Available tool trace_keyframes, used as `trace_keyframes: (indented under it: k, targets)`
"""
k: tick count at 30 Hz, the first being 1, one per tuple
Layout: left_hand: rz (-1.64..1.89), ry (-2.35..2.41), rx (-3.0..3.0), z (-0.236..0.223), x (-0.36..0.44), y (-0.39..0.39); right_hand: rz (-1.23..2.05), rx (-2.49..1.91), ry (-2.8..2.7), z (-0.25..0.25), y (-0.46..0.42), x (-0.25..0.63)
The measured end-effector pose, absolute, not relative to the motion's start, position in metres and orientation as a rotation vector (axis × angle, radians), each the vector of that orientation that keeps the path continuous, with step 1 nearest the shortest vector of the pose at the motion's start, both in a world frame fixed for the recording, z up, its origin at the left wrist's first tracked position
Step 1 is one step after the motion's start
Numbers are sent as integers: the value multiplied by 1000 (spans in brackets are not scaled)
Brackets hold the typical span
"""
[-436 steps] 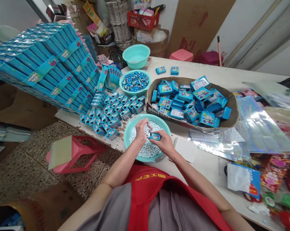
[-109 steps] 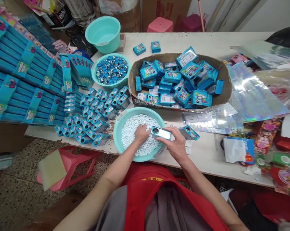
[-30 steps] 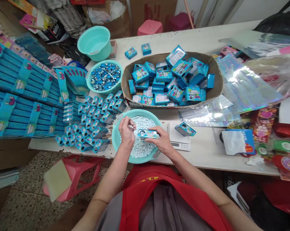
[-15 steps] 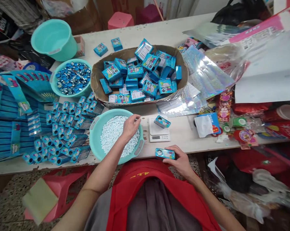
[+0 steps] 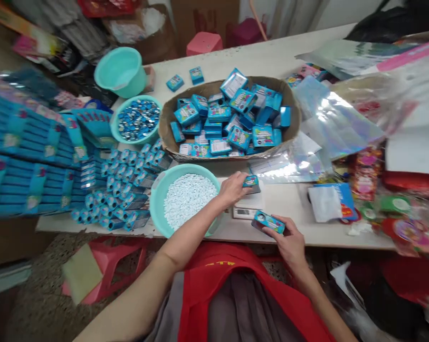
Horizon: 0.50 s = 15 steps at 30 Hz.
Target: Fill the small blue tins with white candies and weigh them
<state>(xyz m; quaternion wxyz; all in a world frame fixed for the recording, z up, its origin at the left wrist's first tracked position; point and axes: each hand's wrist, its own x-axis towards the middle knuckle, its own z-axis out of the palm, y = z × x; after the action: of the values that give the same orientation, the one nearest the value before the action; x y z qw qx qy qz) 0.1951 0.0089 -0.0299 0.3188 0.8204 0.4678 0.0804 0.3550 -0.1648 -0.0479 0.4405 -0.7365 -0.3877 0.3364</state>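
My left hand (image 5: 233,188) reaches across the teal basin (image 5: 156,199) of small white tablets (image 5: 187,199) and grips a small blue tin (image 5: 252,181) standing on a little white scale (image 5: 248,207). My right hand (image 5: 287,240) holds a second blue tin (image 5: 269,222) with a round hole in its lid, near the table's front edge, just right of the scale.
A cardboard tray (image 5: 293,130) of blue tins sits behind the basin. Rows of filled tins (image 5: 125,187) lie left of it, beside stacked blue boxes (image 5: 25,152). A teal bowl of round caps (image 5: 138,119), an empty teal bucket (image 5: 120,71), shiny foil bags (image 5: 333,128) and a pink stool (image 5: 105,263) surround them.
My left hand left the tablet basin, moved right and took hold of the tin on the scale. My right hand carried its tin slightly right along the table's front edge.
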Motion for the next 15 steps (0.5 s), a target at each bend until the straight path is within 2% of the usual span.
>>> trace_keyframes:
  k: [3,6,8,11,15]
  targets:
    - [503,1581,1983,-3,129,5,728,-1790,-964,-67,-132,348]
    - [651,2034,1879,23,42,-6,672,-1765,-1018,-84,-99,338]
    - [582,2365,1781,30,-14,-13,680,-1768,-1024,-88,-86,334]
    - [377,2717,1552,18,-76,-20,716,-1756,-996,-86,-87,336]
    - [178,2723,1407,-17,-109,-12,673,-1841,-856,-80,-109,355]
